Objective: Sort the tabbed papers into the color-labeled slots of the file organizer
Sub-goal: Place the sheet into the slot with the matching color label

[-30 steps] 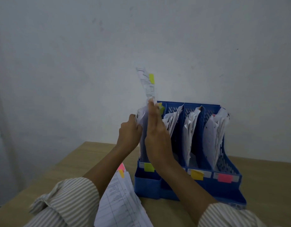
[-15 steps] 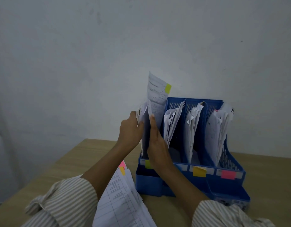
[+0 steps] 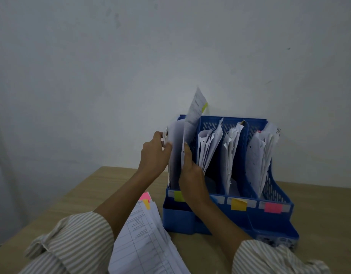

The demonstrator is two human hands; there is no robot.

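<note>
Blue organizer [image 3: 277, 220], striped sleeves [image 3: 75, 240].

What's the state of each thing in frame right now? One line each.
Left hand: grips the papers already in the leftmost slot, pulling them aside.
Right hand: holds the green-tabbed paper.
Green-tabbed paper: upright, partly lowered into the leftmost slot.
File organizer: upright on the table, all four slots holding papers.
Unsorted paper stack: lying flat on the table, pink and orange tabs showing.
</note>
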